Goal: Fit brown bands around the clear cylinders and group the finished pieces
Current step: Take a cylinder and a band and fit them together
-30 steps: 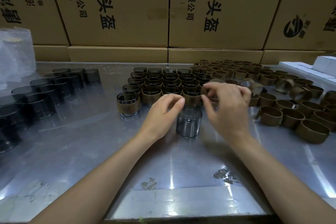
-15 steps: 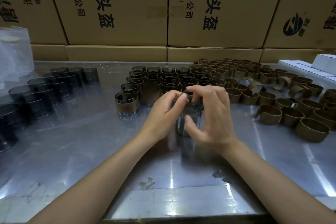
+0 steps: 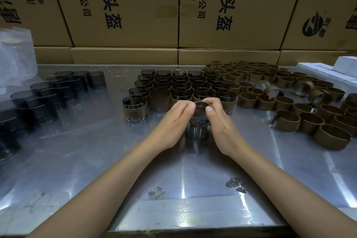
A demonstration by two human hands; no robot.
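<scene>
Your left hand (image 3: 173,120) and right hand (image 3: 222,121) pinch a brown band (image 3: 201,104) over the top of an upright clear cylinder (image 3: 197,131) on the steel table (image 3: 96,160). Behind the cylinder stand the banded pieces (image 3: 183,87); beyond them, cardboard boxes (image 3: 123,9).

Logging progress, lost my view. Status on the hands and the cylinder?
Left hand and right hand both pinching a brown band at the clear cylinder's top. Band not yet seated. Finished group just behind; nothing in the way.
</scene>
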